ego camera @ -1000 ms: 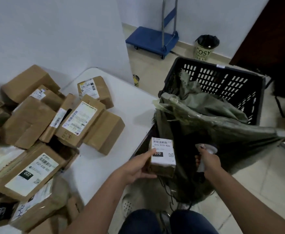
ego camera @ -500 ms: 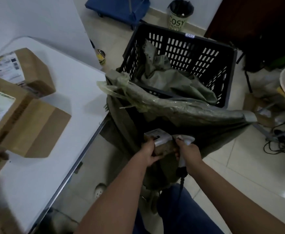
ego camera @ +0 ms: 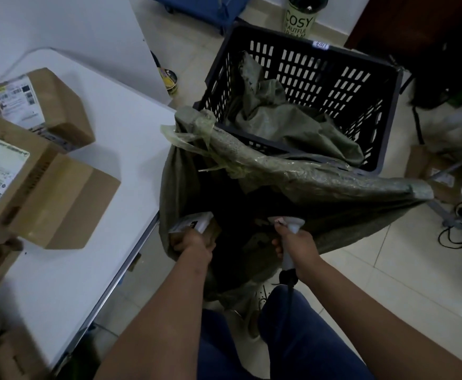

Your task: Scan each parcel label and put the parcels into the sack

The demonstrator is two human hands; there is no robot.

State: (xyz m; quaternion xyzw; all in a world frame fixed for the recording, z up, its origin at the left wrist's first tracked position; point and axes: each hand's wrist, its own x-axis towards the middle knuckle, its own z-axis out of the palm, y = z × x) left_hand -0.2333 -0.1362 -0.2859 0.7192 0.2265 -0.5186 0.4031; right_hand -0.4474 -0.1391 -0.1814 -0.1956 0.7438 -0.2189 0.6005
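Head view showed the parcel [ego camera: 197, 229] held at the sack's [ego camera: 334, 182] near-left rim, its white label tilted up, the dark opening lying just right of and below it. The left hand [ego camera: 192, 242] clasped it, nearer the mouth's edge; the right hand [ego camera: 297, 245] was clenched round the scanner [ego camera: 292, 226] over the sack, beside the table [ego camera: 109, 215].

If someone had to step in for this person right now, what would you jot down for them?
Left hand grips a small labelled parcel at the near-left edge of the green sack's open mouth, not yet released.
Right hand holds the scanner by its handle at the sack's mouth.
Next: drop this parcel in.
Left: more boxes wait on the white table to scan and bag.
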